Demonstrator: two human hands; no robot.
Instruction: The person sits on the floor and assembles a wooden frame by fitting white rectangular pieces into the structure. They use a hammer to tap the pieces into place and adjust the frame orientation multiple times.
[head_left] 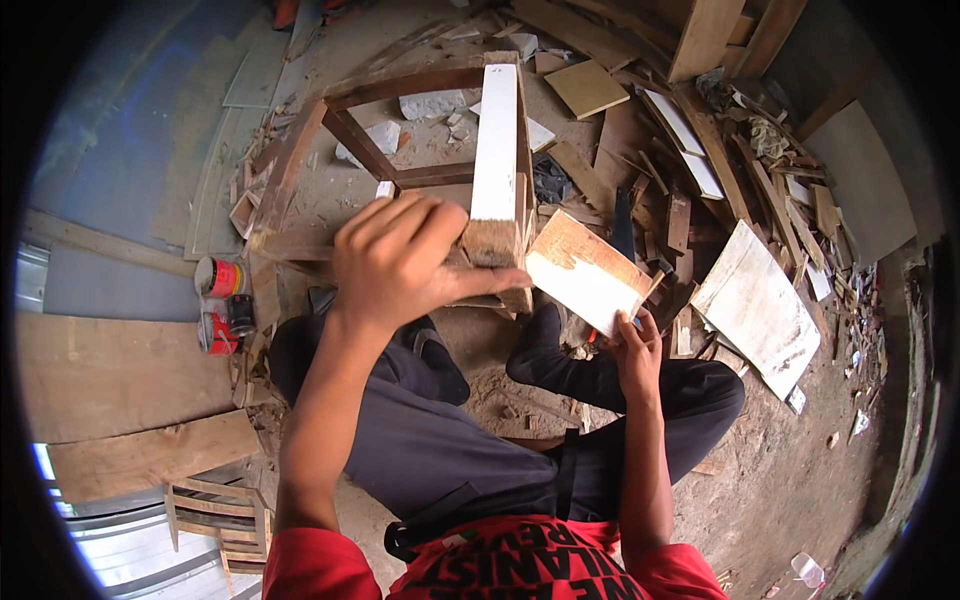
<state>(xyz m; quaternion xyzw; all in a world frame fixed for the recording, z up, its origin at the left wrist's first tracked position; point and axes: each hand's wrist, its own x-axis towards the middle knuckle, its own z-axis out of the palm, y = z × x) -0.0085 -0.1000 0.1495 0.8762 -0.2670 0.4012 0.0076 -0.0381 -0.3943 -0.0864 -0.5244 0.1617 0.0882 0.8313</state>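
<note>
Head view, looking down at a seated person in dark grey trousers and a red shirt on a dirt floor.

Left hand: raised in front of the camera, fingers curled loosely and thumb stretched out to the right. The thumb tip lies against the rough near end of a white-painted square timber post. Whether the curled fingers grip anything cannot be told; the back of the hand hides the palm side.

The white post runs away from the person and forms one member of a brown rectangular wooden frame lying on the ground. Its near end is bare, unpainted wood, just above the knees.

Right hand: lower, over the right knee, fingers closed on the near corner of a flat rectangular wooden board with a patchy white face. The board is tilted, its far corner close beside the post's near end; contact between the two cannot be told. A small red object shows just beside the fingers, too small to identify.

Surroundings: a red and black cylindrical can stands to the left with a second can just below it. Broad plain wooden planks lie at far left. A heap of timber offcuts covers the ground at upper right, with a large pale sheet of board lying at right, near the right knee.
</note>
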